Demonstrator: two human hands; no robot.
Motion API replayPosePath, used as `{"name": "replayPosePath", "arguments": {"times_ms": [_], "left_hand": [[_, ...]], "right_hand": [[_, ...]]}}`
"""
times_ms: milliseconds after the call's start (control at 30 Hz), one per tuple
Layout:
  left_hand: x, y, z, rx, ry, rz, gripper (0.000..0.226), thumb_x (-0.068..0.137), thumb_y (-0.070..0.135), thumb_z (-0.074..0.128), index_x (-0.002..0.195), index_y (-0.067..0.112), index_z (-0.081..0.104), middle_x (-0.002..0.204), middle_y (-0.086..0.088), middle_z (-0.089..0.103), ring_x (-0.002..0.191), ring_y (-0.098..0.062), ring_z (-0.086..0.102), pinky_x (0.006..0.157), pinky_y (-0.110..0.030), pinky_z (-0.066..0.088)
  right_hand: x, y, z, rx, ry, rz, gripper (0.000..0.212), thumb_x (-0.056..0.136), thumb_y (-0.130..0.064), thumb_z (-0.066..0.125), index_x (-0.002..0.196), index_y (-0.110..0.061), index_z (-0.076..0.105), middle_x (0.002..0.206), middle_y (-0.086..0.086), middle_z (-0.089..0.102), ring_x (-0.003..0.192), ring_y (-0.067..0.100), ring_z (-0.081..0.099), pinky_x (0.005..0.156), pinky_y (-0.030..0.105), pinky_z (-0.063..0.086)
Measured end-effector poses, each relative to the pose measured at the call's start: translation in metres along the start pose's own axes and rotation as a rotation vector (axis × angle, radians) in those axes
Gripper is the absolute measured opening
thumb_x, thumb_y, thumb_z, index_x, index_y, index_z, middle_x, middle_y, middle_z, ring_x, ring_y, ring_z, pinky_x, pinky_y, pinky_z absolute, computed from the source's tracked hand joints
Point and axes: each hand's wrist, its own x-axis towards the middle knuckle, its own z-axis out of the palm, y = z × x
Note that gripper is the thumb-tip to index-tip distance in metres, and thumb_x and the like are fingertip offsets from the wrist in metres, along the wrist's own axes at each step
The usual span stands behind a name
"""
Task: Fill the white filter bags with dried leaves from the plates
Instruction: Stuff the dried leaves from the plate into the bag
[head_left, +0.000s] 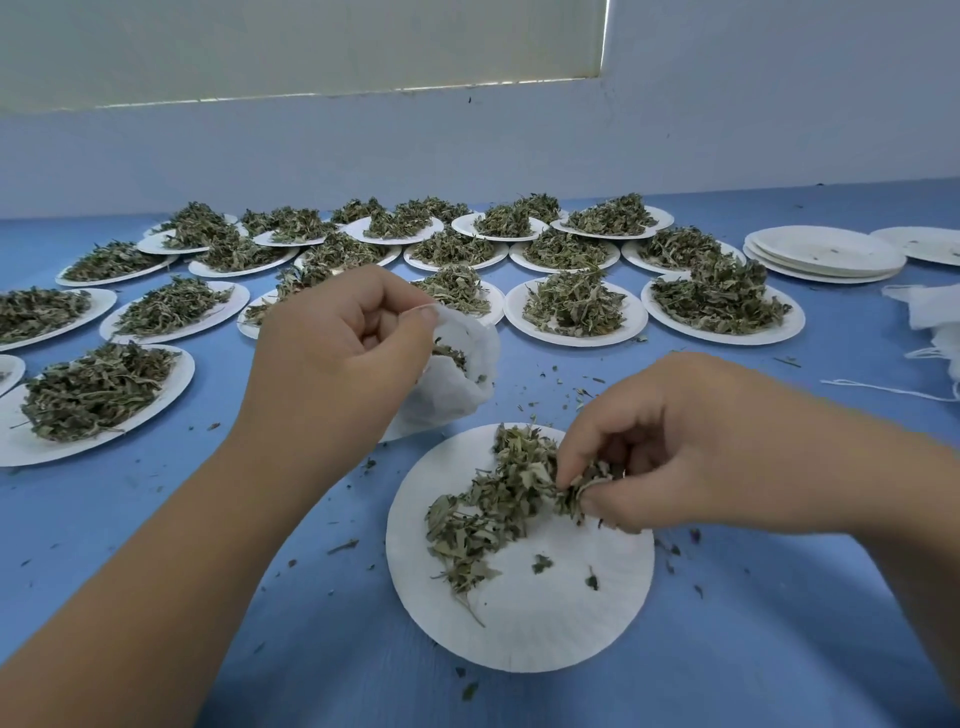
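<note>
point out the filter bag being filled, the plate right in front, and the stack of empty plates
filter bag (457, 396): head view, white side below its open mouth
front plate (545, 623): head view, bare near part
stack of empty plates (826, 250): head view, middle of the top plate

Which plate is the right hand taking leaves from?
The nearest plate, front centre: the right hand pinches leaves over it, and its pile is thin. The rows behind hold full heaps.
</note>
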Motion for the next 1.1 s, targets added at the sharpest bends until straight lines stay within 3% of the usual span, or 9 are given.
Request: {"name": "replayPosePath", "arguments": {"times_ms": [100, 200, 300, 433, 600, 733, 867, 1000, 1100], "left_hand": [[-0.001, -0.001, 0.002, -0.01, -0.009, 0.009, 0.016, 0.088, 0.01, 0.064, 0.077, 0.021, 0.069, 0.064, -0.011, 0.056, 0.064, -0.032, 0.052, 0.055, -0.032, 0.042], [-0.003, -0.001, 0.001, 0.027, -0.019, 0.069, 0.019, 0.089, 0.008, 0.064, 0.077, 0.023, 0.067, 0.063, -0.008, 0.054, 0.054, -0.023, 0.048, 0.049, -0.023, 0.039], [-0.003, -0.002, 0.0, 0.075, -0.01, 0.122, 0.022, 0.09, 0.008, 0.063, 0.076, 0.025, 0.065, 0.06, -0.006, 0.051, 0.047, -0.01, 0.039, 0.046, -0.009, 0.032], [-0.003, -0.002, 0.002, 0.094, -0.057, 0.135, 0.013, 0.086, 0.019, 0.059, 0.077, 0.021, 0.067, 0.057, -0.003, 0.048, 0.047, -0.008, 0.039, 0.047, -0.009, 0.031], [-0.008, -0.001, 0.008, 0.118, -0.138, 0.139, 0.012, 0.083, 0.019, 0.057, 0.078, 0.016, 0.069, 0.062, -0.003, 0.051, 0.048, -0.008, 0.04, 0.046, -0.012, 0.031], [-0.01, 0.0, 0.012, 0.126, -0.177, 0.152, 0.013, 0.084, 0.018, 0.058, 0.076, 0.016, 0.068, 0.058, -0.005, 0.049, 0.05, -0.017, 0.042, 0.046, -0.013, 0.031], [-0.012, 0.0, 0.014, 0.112, -0.212, 0.14, 0.015, 0.087, 0.009, 0.064, 0.076, 0.018, 0.069, 0.054, -0.005, 0.049, 0.045, -0.009, 0.038, 0.046, -0.012, 0.03], [-0.015, 0.001, 0.017, 0.113, -0.247, 0.138, 0.014, 0.086, 0.013, 0.064, 0.076, 0.021, 0.068, 0.054, -0.003, 0.05, 0.045, -0.005, 0.038, 0.046, -0.01, 0.03], [-0.017, 0.003, 0.02, 0.136, -0.245, 0.135, 0.011, 0.083, 0.02, 0.06, 0.076, 0.021, 0.068, 0.055, -0.001, 0.051, 0.045, -0.005, 0.04, 0.046, -0.01, 0.03]], "right_hand": [[0.001, 0.005, -0.006, 0.128, -0.001, -0.03, 0.015, 0.072, -0.027, 0.078, 0.084, -0.035, 0.074, 0.069, -0.002, 0.065, 0.057, 0.001, 0.056, 0.057, 0.017, 0.047], [0.002, 0.005, -0.009, 0.26, 0.019, -0.082, 0.015, 0.07, -0.025, 0.076, 0.085, -0.028, 0.075, 0.072, 0.008, 0.061, 0.062, 0.012, 0.06, 0.061, 0.021, 0.05], [0.004, 0.004, -0.009, 0.325, 0.059, -0.128, 0.014, 0.072, -0.02, 0.075, 0.083, -0.028, 0.075, 0.068, -0.002, 0.062, 0.062, 0.01, 0.061, 0.06, 0.018, 0.049], [0.007, 0.0, -0.005, 0.415, 0.097, -0.174, 0.013, 0.073, -0.015, 0.073, 0.083, -0.023, 0.074, 0.066, -0.006, 0.062, 0.06, 0.008, 0.059, 0.058, 0.014, 0.047], [0.013, -0.002, 0.003, 0.452, 0.144, -0.185, 0.012, 0.073, -0.012, 0.071, 0.081, -0.021, 0.073, 0.063, -0.009, 0.061, 0.058, 0.005, 0.057, 0.057, 0.013, 0.047], [0.016, -0.001, 0.006, 0.421, 0.142, -0.127, 0.01, 0.078, -0.011, 0.073, 0.082, -0.021, 0.072, 0.063, -0.01, 0.06, 0.058, 0.005, 0.058, 0.058, 0.013, 0.047], [0.018, 0.001, 0.007, 0.366, 0.155, -0.056, 0.009, 0.077, -0.018, 0.072, 0.082, -0.026, 0.071, 0.065, -0.006, 0.061, 0.059, 0.012, 0.062, 0.061, 0.02, 0.051], [0.02, 0.002, 0.011, 0.339, 0.158, -0.034, 0.016, 0.082, -0.008, 0.07, 0.08, -0.024, 0.068, 0.071, 0.002, 0.061, 0.061, 0.018, 0.061, 0.06, 0.025, 0.053], [0.019, 0.001, 0.015, 0.33, 0.176, -0.033, 0.013, 0.077, -0.016, 0.07, 0.081, -0.026, 0.064, 0.074, 0.0, 0.06, 0.063, 0.015, 0.057, 0.058, 0.025, 0.051]]}}
